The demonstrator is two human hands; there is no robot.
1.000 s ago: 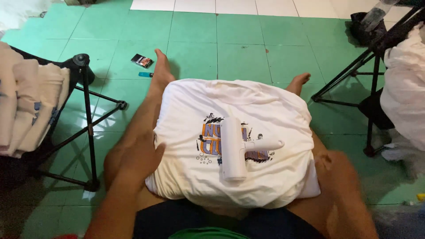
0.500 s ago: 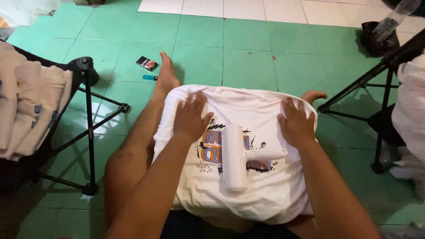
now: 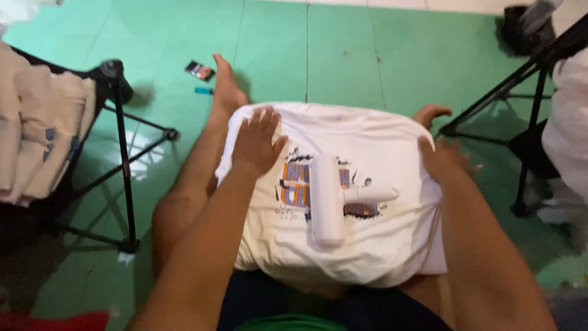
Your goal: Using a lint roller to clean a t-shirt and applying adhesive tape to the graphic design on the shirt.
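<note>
Your left hand lies flat, fingers spread, on the shirt. The roller lies just right of it, long side pointing away from you. Your right hand presses the shirt's far edge, fingers partly hidden.

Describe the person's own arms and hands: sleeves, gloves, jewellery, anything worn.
Both forearms are bare, with no sleeve in view. The left hand and the right hand wear no gloves, and no ring, watch or bracelet shows on either. The right hand is slightly blurred, so small details there cannot be made out.

One shirt, one lint roller, two hands.
</note>
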